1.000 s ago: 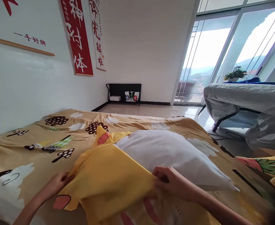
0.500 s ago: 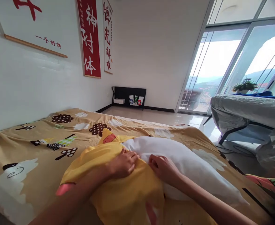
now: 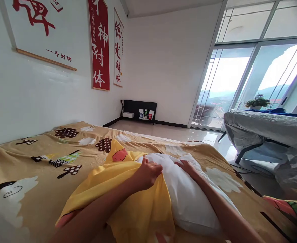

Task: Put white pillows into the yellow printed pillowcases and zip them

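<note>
White pillow [image 3: 184, 199], long axis diagonal, from yellow pillowcase [image 3: 143, 202] toward near right.

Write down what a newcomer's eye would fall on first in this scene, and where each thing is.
Probably the bright yellow cover in the foreground, where the left hand is closed at its edge and the right hand rests on the white pillow beside it. Next, perhaps, the red scroll hanging at upper left and the glaring glass doors at upper right.

tan patterned blanket [image 3: 47, 195] – on it lie a white pillow [image 3: 185, 199] and a yellow cover [image 3: 140, 209]
</note>
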